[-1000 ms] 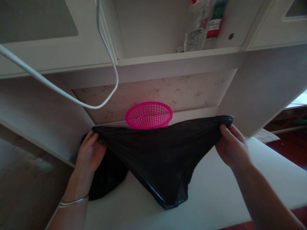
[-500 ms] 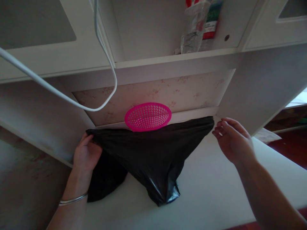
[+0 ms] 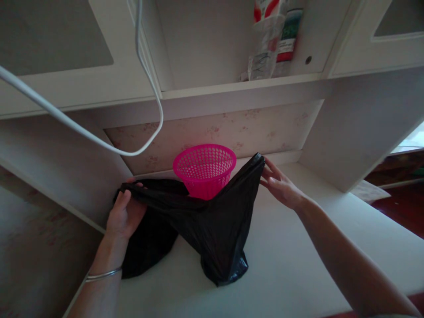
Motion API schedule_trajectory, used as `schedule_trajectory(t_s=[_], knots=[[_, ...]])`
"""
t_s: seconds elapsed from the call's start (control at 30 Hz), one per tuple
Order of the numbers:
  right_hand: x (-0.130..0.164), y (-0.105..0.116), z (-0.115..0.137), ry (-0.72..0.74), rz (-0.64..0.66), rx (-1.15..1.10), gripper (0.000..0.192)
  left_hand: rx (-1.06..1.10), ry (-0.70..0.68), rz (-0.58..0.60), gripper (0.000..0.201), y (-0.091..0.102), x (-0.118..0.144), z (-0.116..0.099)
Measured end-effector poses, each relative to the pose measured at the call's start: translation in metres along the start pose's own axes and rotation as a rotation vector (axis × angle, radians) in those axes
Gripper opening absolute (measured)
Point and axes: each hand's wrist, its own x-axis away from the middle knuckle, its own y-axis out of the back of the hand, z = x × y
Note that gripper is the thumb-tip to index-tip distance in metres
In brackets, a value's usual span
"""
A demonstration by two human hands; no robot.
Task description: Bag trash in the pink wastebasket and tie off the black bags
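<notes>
A black plastic bag hangs spread between my two hands, its lower end resting near the white desktop. My left hand is closed on the bag's left top corner, thumb toward me. At the bag's right top corner, my right hand has its fingertips behind the plastic, which drapes over them. Just behind the bag stands a pink mesh basket, upright, its lower front partly covered by the plastic. More black plastic lies bunched below my left hand.
A white cable loops down in front at the upper left. Above, an open shelf holds a clear plastic bottle and a green-and-red package. White side panels flank the desktop. Papers lie beyond the right panel.
My right hand has moved left and inward with the bag's right corner. The bag's top edge has sagged from stretched to slack, uncovering more of the pink basket.
</notes>
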Motion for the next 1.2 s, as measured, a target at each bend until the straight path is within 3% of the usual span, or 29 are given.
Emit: schedule_trajectory(t_s=[0.07,0.17,0.43,0.6,0.73,0.83,0.93,1.0,1.07,1.2], knots=[[-0.012,-0.010,0.003,0.005,0.020,0.036,0.071,-0.016,-0.008,-0.028,0.024,-0.001,-0.001,-0.002],[-0.026,-0.017,-0.001,-0.031,-0.088,0.055,0.046,-0.023,-0.030,-0.087,0.011,0.003,-0.004,-0.006],[-0.019,0.007,-0.027,0.087,-0.441,-0.117,0.040,-0.025,-0.086,-0.197,0.011,0.020,-0.015,-0.003],[-0.015,0.014,-0.033,0.109,-0.539,-0.173,0.036,-0.023,-0.041,-0.175,0.010,0.017,-0.022,0.011],[-0.013,0.013,-0.028,0.124,-0.503,-0.193,0.037,-0.007,-0.061,-0.117,0.027,0.021,-0.024,0.012],[-0.008,0.011,-0.030,0.113,-0.372,-0.196,0.060,-0.004,-0.080,-0.048,0.061,0.026,-0.014,0.018],[-0.005,0.008,-0.041,-0.001,-0.268,-0.182,0.073,-0.068,0.004,0.048,0.085,0.024,0.000,0.037],[-0.007,0.006,-0.050,-0.109,-0.253,-0.175,0.074,-0.115,0.067,0.070,0.080,0.018,0.006,0.051],[-0.012,0.002,-0.055,-0.179,-0.245,-0.171,0.072,-0.122,0.088,0.008,0.067,0.009,0.008,0.061],[-0.024,-0.008,-0.052,-0.195,-0.276,-0.155,0.051,-0.092,0.043,-0.164,0.036,-0.002,-0.002,0.055]])
